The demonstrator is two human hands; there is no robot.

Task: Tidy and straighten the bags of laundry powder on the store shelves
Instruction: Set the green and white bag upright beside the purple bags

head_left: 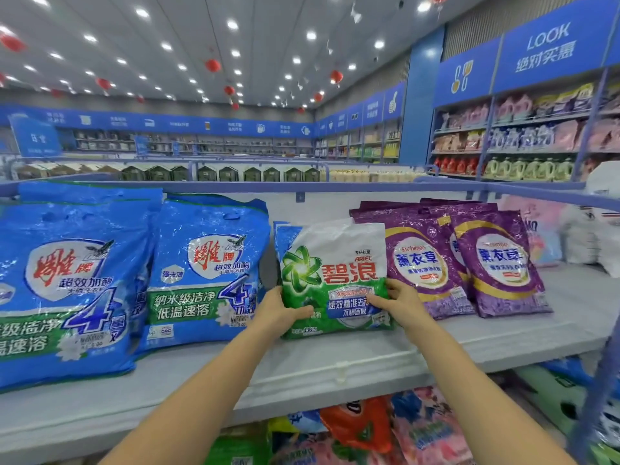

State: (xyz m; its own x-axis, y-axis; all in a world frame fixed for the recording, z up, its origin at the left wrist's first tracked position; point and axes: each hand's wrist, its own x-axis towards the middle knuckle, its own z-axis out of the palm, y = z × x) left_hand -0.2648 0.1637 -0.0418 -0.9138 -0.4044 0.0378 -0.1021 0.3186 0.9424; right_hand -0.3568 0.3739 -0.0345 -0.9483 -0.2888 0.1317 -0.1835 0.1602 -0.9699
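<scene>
A green and white bag of laundry powder (pixel 335 263) stands upright on the top shelf (pixel 335 367), leaning back against another bag of which only a blue corner shows. My left hand (pixel 280 313) grips its lower left edge, thumb across the front. My right hand (pixel 396 298) grips its lower right side the same way. Two large blue bags (pixel 208 270) lean to the left of it, the nearer one (pixel 67 283) bigger in view. Purple lavender bags (pixel 500 263) stand in a row to the right, the closest one (pixel 416 260) touching the green bag.
Pink and white packs (pixel 577 239) sit at the shelf's far right. A blue rail (pixel 302 186) runs behind the bags. The lower shelf holds orange, pink and green bags (pixel 362 427). A blue upright post (pixel 600 391) stands at the right.
</scene>
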